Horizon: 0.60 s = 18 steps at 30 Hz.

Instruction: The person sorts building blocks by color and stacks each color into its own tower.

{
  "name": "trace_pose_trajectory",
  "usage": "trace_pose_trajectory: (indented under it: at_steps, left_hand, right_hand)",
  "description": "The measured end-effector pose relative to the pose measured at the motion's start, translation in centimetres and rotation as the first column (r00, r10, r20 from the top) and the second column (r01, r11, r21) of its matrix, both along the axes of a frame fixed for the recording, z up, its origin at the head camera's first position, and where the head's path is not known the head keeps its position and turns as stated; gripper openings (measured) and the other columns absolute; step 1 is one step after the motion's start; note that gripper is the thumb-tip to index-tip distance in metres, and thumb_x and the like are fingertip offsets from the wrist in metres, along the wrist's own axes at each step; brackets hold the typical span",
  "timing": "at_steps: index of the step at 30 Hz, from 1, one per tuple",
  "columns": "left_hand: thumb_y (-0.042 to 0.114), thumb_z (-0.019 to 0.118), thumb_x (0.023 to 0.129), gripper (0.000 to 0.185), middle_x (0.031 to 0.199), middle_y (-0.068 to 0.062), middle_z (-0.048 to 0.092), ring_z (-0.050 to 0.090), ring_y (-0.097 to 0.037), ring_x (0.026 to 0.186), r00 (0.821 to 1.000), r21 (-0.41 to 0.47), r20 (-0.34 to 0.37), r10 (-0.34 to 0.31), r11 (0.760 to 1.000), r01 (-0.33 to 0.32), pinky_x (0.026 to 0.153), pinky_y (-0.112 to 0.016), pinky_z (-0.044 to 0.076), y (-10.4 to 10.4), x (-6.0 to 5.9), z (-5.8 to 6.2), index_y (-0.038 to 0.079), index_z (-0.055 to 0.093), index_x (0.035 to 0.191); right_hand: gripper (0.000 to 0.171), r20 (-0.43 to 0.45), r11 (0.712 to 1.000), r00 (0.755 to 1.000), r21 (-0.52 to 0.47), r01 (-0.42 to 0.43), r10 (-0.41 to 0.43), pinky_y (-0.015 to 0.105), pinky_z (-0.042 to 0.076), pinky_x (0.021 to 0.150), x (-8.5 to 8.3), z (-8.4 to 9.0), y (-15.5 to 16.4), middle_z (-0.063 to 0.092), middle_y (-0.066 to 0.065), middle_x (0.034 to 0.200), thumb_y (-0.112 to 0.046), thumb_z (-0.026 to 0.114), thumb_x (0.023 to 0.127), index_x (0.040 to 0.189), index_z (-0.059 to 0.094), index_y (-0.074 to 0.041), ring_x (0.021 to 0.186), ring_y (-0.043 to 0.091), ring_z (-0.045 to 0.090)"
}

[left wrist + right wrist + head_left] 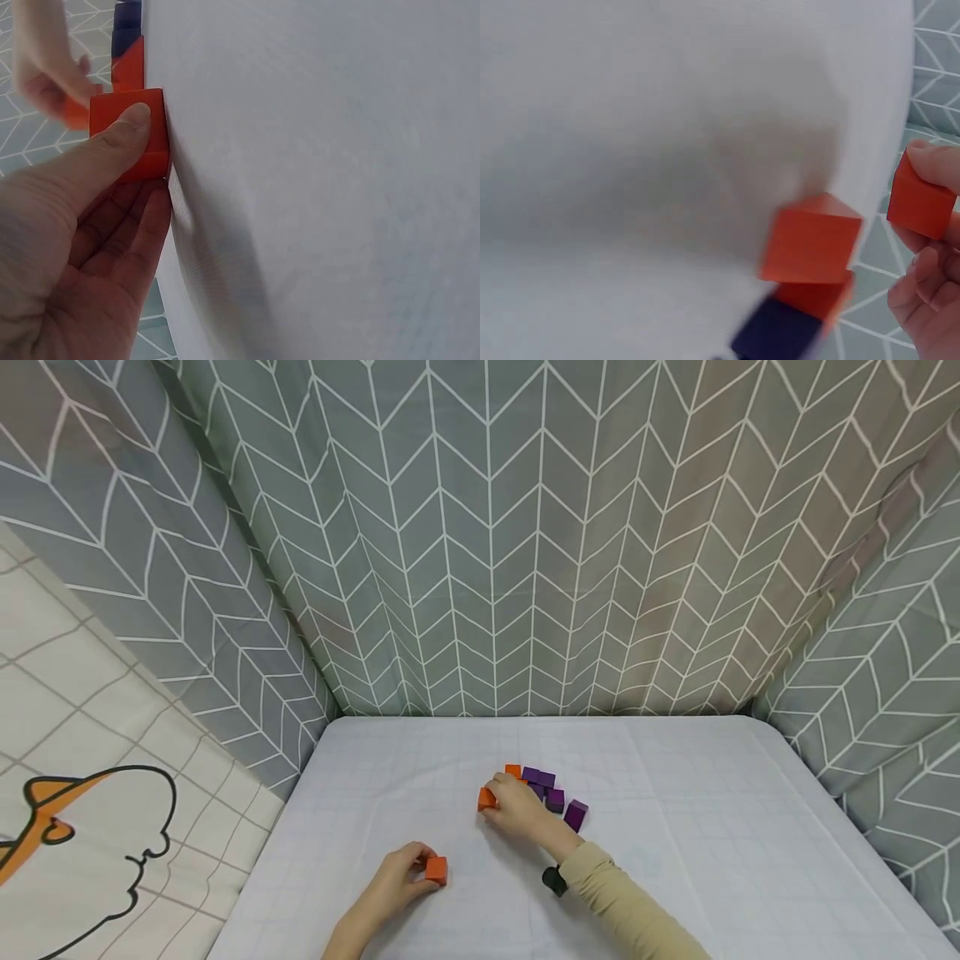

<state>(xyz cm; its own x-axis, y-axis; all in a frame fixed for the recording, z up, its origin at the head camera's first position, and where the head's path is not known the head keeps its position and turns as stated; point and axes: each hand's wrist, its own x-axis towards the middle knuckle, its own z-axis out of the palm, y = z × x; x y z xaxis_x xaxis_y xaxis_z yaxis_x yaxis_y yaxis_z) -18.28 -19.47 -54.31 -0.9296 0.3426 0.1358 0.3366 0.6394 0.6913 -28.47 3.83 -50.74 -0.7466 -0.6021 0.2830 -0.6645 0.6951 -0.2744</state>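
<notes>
My left hand (397, 877) pinches an orange cube (437, 871) over the near left part of the white table. In the left wrist view the thumb presses on the face of this cube (127, 124), with the other fingers beneath it. Farther forward, my right hand (517, 808) holds another orange cube (486, 799) between thumb and fingers. The right wrist view shows this cube (921, 196) at its right edge. Beside it are an orange block (814, 244) and a dark purple block (776, 330), partly blurred. The right hand partly hides the group of blocks.
Several purple blocks (555, 800) stand right of the right hand, one of them (576, 814) slightly apart. An orange block (512, 770) is at the back of the group. A small dark round object (554, 882) is beside the right sleeve. Patterned curtains (510, 568) surround the white table (712, 827).
</notes>
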Motion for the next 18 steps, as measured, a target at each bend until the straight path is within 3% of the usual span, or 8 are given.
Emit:
trace_pose_trajectory:
  at_steps: [5,10,18]
  left_hand:
    - [0.02,0.072,0.072,0.03,0.093,0.005,0.058,0.057,-0.009,0.086,0.999,0.007,0.04,0.005,1.0,-0.005,0.075,-0.026,0.049,0.0,0.1,0.0,0.012,0.056,0.096]
    - [0.022,0.072,0.073,0.029,0.093,0.006,0.058,0.056,-0.009,0.085,0.999,0.008,0.052,0.004,1.0,-0.005,0.075,-0.026,0.049,-0.1,0.0,0.0,0.012,0.056,0.096]
    - [0.02,0.072,0.072,0.029,0.091,0.006,0.059,0.056,-0.009,0.084,1.0,0.014,0.015,-0.002,1.0,0.002,0.074,-0.026,0.049,-0.1,-0.2,0.0,0.011,0.056,0.095]
  right_hand:
    - [0.026,-0.033,1.0,0.999,-0.007,-0.016,0.016,0.018,0.042,0.056,0.1,1.7,-0.5,0.051,-0.002,0.077,-0.026,0.069,0.076,0.091,0.062,-0.006,0.068,0.008,0.045]
    - [0.029,-0.029,0.999,0.999,0.0,-0.045,0.045,0.017,0.042,0.058,1.3,2.8,-1.2,0.051,-0.003,0.078,-0.029,0.069,0.076,0.092,0.062,-0.006,0.071,0.008,0.045]
    - [0.034,-0.025,0.993,0.993,0.032,-0.117,0.117,0.015,0.044,0.063,4.2,1.9,-2.1,0.053,-0.003,0.082,-0.034,0.069,0.075,0.094,0.063,-0.007,0.077,0.008,0.048]
